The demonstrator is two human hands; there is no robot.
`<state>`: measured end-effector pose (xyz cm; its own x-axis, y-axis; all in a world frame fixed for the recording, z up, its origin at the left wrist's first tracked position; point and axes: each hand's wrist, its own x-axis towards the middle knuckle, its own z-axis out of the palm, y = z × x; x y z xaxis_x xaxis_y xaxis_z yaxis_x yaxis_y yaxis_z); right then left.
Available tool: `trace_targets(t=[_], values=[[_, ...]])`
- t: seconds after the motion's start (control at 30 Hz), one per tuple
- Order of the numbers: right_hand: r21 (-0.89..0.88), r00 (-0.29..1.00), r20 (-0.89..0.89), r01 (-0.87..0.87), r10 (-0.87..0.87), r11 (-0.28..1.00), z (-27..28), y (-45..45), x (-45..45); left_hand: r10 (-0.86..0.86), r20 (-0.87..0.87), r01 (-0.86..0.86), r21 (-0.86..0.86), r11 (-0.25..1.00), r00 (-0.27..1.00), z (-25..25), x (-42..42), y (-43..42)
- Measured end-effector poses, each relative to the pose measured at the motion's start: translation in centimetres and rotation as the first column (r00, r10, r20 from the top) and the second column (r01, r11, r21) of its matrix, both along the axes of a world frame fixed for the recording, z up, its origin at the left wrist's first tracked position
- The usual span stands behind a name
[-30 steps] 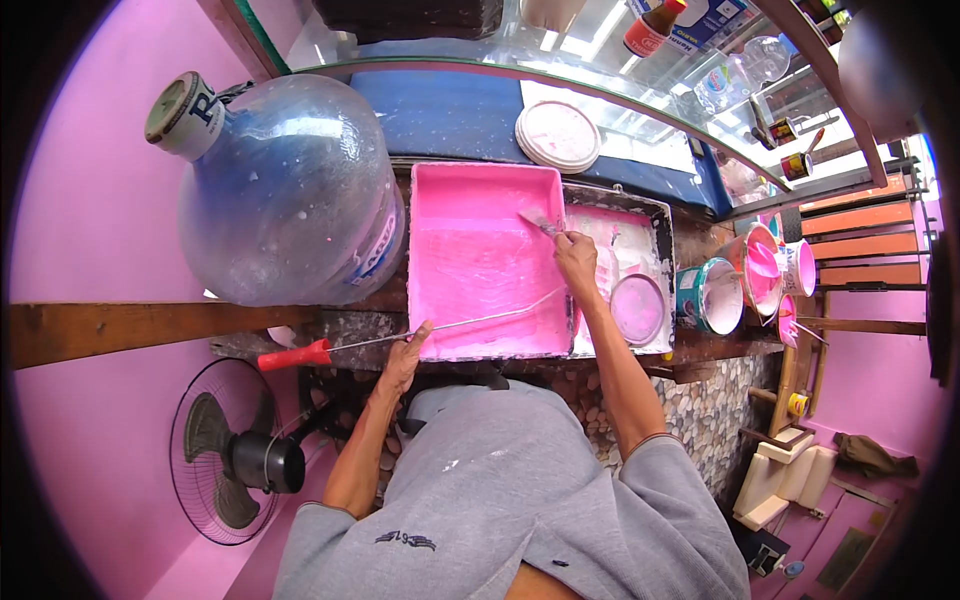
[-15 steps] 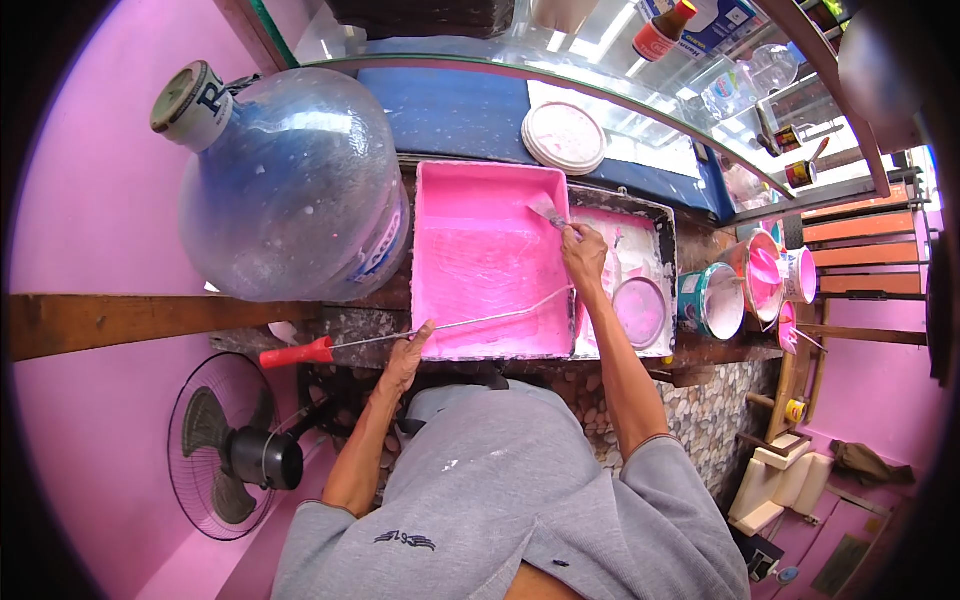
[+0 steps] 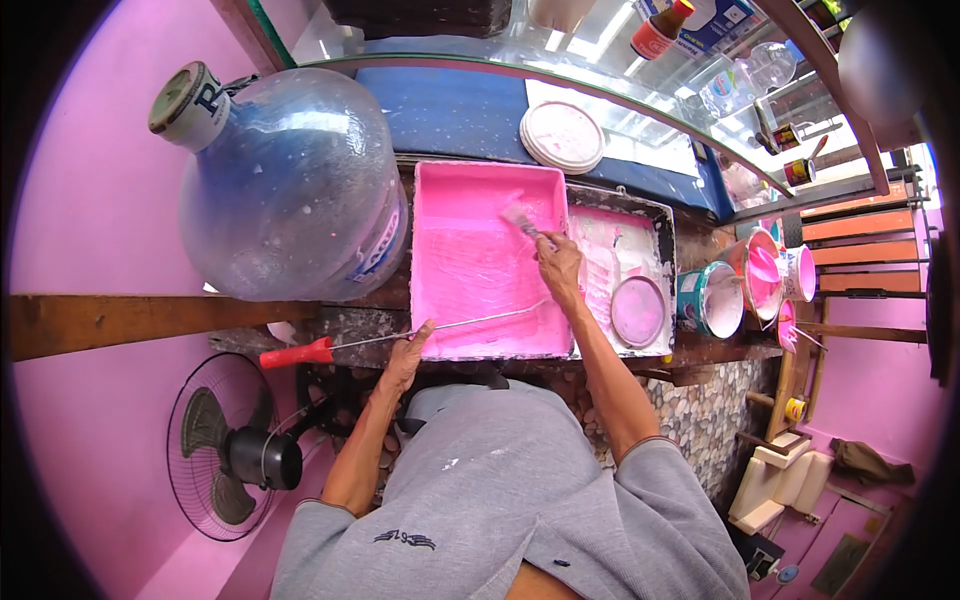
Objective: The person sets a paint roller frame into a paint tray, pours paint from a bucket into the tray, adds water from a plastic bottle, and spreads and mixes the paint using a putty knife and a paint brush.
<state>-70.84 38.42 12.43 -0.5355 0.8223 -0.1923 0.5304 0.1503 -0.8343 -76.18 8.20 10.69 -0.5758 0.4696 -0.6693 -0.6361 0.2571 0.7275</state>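
My right hand (image 3: 558, 268) is closed around a putty knife (image 3: 520, 217), its paint-smeared blade over the upper right part of a pink paint tray (image 3: 422, 215). Wet pink paint coats the tray's floor. At the tray's front left corner, my left hand (image 3: 408, 357) grips the edge, the thumb on top and the other fingers partly hidden. A paint roller frame (image 3: 372, 341) with a red handle lies across that corner, its metal rod passing by my left thumb and reaching into the tray. Whether that hand also presses on the rod I cannot tell.
A large clear water jug (image 3: 290, 190) stands left of the tray. To the right are a second, black-rimmed tray (image 3: 665, 250), a round lid (image 3: 638, 310) and several paint buckets (image 3: 722, 300). White lids (image 3: 562, 135) lie behind. A fan (image 3: 235, 450) is at lower left.
My right hand and the putty knife have moved left, from the tray's right wall to over its floor. My left hand and the roller frame stay in place.
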Motion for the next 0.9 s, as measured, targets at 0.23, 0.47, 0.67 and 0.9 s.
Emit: trace_targets(t=[0.23, 0.47, 0.67, 0.9], values=[[0.180, 0.998, -0.066, 0.013, -0.002, 0.984, -2.5, -1.5, -1.0, -0.019, 0.022, 0.019, -0.026, 0.999, 1.000, -1.0, -0.2, -0.4], [0.032, 0.989, -0.145, -0.006, 0.010, 0.999, -0.7, -3.2, -2.4, -0.029, 0.047, 0.031, -0.044, 0.999, 0.998, -0.6, -0.2, -0.3], [-0.110, 0.975, -0.207, -0.108, 0.083, 0.988, -0.6, -3.8, -3.1, -0.018, 0.035, 0.018, 0.007, 1.000, 0.999, -0.6, -0.1, -0.2], [-0.112, 0.982, -0.177, -0.079, 0.058, 0.991, -0.5, -4.6, -3.4, -0.024, 0.026, 0.024, 0.028, 0.999, 0.999, -0.8, -0.1, -0.3]])
